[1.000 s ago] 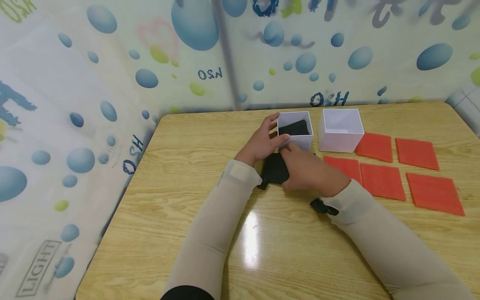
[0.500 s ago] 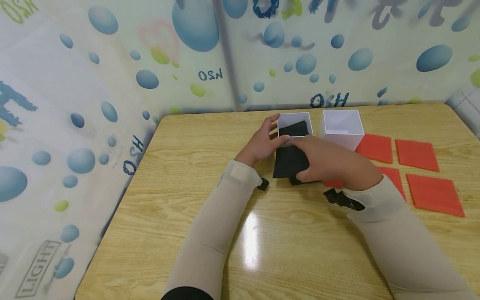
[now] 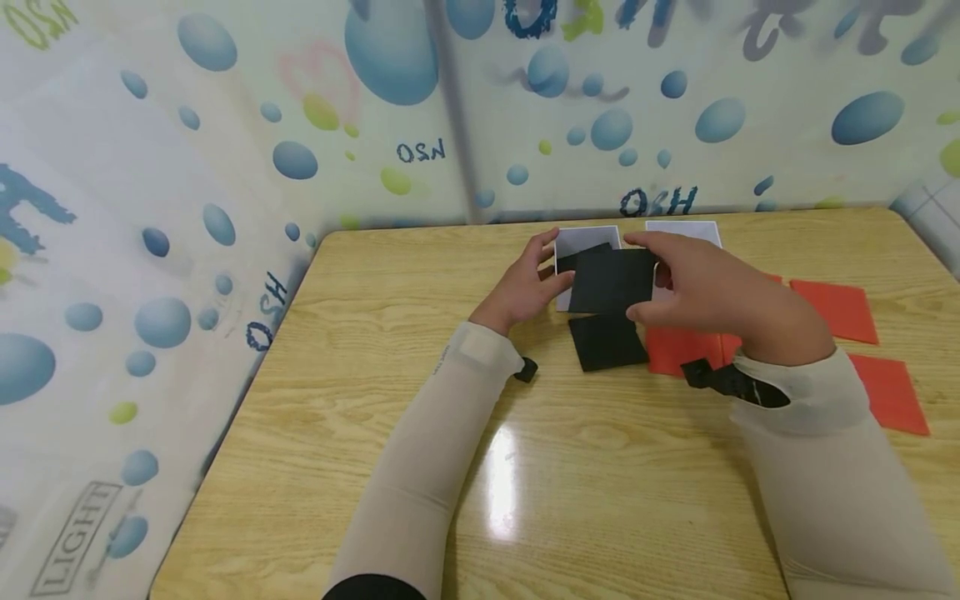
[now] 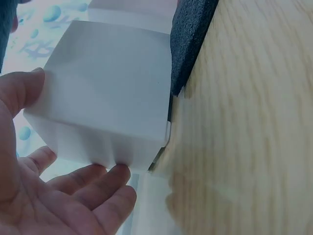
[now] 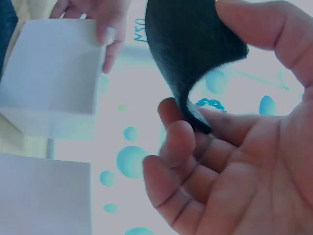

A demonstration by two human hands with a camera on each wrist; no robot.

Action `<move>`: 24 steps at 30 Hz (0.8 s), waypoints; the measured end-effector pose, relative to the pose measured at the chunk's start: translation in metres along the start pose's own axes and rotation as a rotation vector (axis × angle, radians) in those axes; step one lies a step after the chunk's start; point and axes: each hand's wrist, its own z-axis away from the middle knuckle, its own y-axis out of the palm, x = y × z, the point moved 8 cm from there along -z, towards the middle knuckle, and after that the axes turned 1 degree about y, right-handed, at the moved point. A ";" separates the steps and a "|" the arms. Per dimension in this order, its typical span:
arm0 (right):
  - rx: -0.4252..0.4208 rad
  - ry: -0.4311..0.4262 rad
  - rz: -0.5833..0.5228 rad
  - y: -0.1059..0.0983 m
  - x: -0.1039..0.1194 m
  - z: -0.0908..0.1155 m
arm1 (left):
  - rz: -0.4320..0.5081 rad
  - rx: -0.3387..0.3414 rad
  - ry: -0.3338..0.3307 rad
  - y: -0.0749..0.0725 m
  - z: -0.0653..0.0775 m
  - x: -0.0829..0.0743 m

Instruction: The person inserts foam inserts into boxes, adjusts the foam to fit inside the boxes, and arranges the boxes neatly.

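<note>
My left hand (image 3: 521, 283) grips the left white box (image 3: 588, 237) at its near left corner, thumb on the front and fingers along the side. In the left wrist view the box's smooth white wall (image 4: 110, 78) shows between thumb and fingers. A black felt-like piece (image 3: 567, 261) lies inside that box. My right hand (image 3: 720, 292) pinches a black square (image 3: 612, 282) by its right side, raised in front of the box. The right wrist view shows the square (image 5: 188, 39) bending between thumb and fingers. Below it another black square (image 3: 609, 343) lies on the table.
A second white box (image 3: 684, 227) stands just right of the first, mostly behind my right hand. Several red squares (image 3: 888, 392) lie flat to the right, some partly covered by my right arm. A patterned curtain (image 3: 510, 108) hangs behind the wooden table (image 3: 570, 500).
My right hand has picked up a black square from the table, moving it up and right to the front of the left box. My left hand has stayed on the box.
</note>
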 end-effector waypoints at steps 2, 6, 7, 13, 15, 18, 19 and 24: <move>-0.023 0.027 -0.051 -0.001 -0.004 -0.003 | -0.009 -0.001 -0.001 0.000 0.001 0.000; -0.063 0.067 -0.131 0.001 -0.011 -0.009 | -0.008 -0.004 0.014 0.000 0.001 -0.002; -0.071 0.071 -0.143 0.002 -0.013 -0.011 | -0.004 -0.003 0.020 0.000 0.001 -0.002; -0.157 0.079 -0.122 0.004 -0.020 -0.022 | -0.001 0.004 0.020 0.000 0.001 -0.001; -0.199 0.081 -0.115 0.004 -0.023 -0.024 | 0.009 0.008 0.017 0.000 0.001 -0.001; -0.247 0.095 -0.108 0.006 -0.026 -0.026 | 0.037 0.011 0.023 0.001 0.000 -0.002; -0.253 0.101 -0.111 0.007 -0.027 -0.027 | 0.041 0.012 0.023 0.001 0.000 -0.002; -0.205 0.153 -0.112 0.016 -0.032 -0.035 | 0.025 0.017 0.014 0.001 0.000 -0.001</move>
